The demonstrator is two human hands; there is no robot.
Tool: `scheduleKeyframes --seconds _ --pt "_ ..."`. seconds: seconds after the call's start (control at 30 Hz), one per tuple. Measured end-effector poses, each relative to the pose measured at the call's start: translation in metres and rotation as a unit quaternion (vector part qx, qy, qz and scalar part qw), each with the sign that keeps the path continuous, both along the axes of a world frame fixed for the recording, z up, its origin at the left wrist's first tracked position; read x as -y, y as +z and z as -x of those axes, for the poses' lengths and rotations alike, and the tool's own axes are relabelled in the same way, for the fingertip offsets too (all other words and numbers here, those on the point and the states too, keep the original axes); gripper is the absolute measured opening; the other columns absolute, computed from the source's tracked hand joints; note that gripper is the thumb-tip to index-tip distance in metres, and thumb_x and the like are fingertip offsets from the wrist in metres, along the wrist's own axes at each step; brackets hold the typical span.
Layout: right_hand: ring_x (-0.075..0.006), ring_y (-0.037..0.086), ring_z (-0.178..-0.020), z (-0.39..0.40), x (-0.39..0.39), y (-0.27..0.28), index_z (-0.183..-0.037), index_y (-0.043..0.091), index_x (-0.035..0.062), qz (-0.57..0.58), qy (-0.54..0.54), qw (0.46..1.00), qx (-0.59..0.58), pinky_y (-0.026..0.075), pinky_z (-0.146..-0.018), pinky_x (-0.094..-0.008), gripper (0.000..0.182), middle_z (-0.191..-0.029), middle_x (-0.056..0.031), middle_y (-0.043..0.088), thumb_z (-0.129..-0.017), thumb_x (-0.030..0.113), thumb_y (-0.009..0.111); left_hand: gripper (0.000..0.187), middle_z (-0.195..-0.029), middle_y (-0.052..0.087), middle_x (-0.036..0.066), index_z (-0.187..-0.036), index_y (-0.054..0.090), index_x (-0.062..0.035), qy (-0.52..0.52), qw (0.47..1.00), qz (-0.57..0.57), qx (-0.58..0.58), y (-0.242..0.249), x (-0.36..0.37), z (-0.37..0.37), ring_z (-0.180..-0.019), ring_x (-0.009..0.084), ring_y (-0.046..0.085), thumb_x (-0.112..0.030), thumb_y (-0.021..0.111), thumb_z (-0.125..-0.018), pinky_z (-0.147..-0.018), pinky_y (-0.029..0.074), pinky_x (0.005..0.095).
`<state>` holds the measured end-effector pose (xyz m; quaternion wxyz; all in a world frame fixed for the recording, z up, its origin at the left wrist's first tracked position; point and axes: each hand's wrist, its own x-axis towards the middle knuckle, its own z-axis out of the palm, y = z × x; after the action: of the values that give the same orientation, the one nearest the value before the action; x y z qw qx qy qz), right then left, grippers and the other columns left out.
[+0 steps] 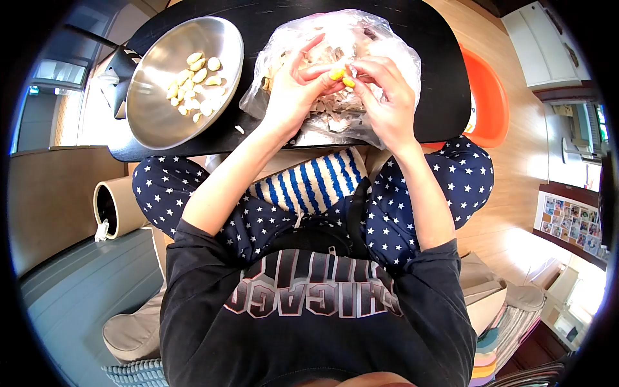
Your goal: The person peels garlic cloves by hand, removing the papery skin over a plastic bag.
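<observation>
Over a clear plastic bag (403, 55) full of papery skins, my two hands meet with their thumb tips nearly together. My left hand (296, 87) pinches a small pale garlic clove (349, 68), mostly covered by the fingers; its index finger points up and away. From the other side, my right hand (388, 97) closes thumb and fingers on the same clove. Bright yellow shows at both thumb tips, like painted nails. To the left, a wide steel bowl (151, 106) holds several peeled garlic cloves (188, 82).
The bag and bowl rest on a black table (445, 77). A small white scrap (240, 129) lies near its front edge. A blue-and-white striped cloth (313, 184) is on my lap. An orange seat (487, 97) stands past the table's right side.
</observation>
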<state>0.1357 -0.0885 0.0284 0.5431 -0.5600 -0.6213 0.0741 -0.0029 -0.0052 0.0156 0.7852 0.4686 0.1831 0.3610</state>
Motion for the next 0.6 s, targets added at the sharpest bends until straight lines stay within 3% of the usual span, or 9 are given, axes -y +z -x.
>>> scheduleKeyframes --seconds 0.13,0.43,0.6 --pt "-0.0194 0.06 -0.087 0.0012 -0.0011 0.0006 -0.096 0.062 0.0039 -0.015 0.012 1.0 0.008 0.049 -0.072 -0.0265 0.023 -0.094 -0.0079 0.058 -0.074 -0.004 0.063 0.059 -0.102 0.062 0.019 -0.135 0.029 -0.0058 0.021 0.998 -0.051 -0.036 0.0077 0.0025 0.0021 -0.089 0.0175 0.063 -0.001 0.058 -0.084 -0.078 0.053 0.0259" --pt "-0.02 0.061 -0.087 0.0013 -0.0037 -0.0049 -0.096 0.06 0.0027 -0.031 0.005 0.999 0.024 0.049 -0.074 -0.0261 0.025 -0.095 -0.0083 0.058 -0.073 -0.007 0.063 0.06 -0.099 0.064 0.017 -0.137 0.029 -0.0076 0.022 0.997 -0.052 -0.051 0.0055 0.0026 0.0028 -0.089 0.0156 0.062 0.0 0.057 -0.085 -0.079 0.052 0.025" --pt "-0.0188 0.06 -0.088 -0.0036 -0.0028 -0.0029 -0.096 0.059 0.0013 0.029 0.051 0.996 -0.061 0.049 -0.074 -0.0259 0.021 -0.097 -0.0084 0.057 -0.076 -0.004 0.061 0.061 -0.1 0.064 0.016 -0.137 0.029 -0.0076 0.014 0.998 -0.044 -0.05 0.0054 0.0027 0.0026 -0.088 0.0149 0.062 -0.003 0.059 -0.084 -0.079 0.052 0.024"
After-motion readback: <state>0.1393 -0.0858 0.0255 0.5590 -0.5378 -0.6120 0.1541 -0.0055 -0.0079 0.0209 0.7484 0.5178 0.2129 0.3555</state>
